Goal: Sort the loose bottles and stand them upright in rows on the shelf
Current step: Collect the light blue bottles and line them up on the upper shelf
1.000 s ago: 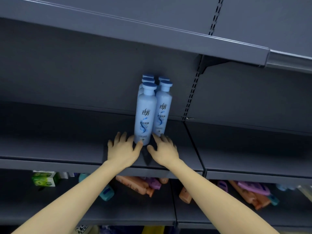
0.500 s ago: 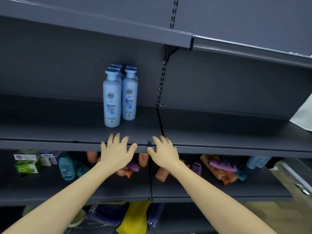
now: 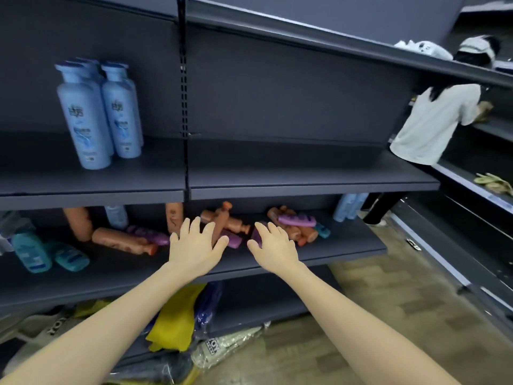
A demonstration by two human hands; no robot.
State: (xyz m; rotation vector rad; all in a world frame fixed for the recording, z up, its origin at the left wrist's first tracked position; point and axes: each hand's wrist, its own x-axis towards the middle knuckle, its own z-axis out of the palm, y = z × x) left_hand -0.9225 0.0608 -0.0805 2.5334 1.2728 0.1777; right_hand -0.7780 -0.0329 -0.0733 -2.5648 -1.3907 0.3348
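- Over the lower shelf [image 3: 347,247], the left hand [image 3: 194,245] and the right hand [image 3: 273,250] are hovering, fingers wide, holding nothing.
- Just behind the hands, loose bottles [image 3: 122,240] are lying on their sides, orange and purple mixed.
- On the upper shelf [image 3: 277,173], blue bottles [image 3: 88,120] are standing upright.
- Probably the person is starting a new pick: the fingers are needing to close round one bottle of one kind.
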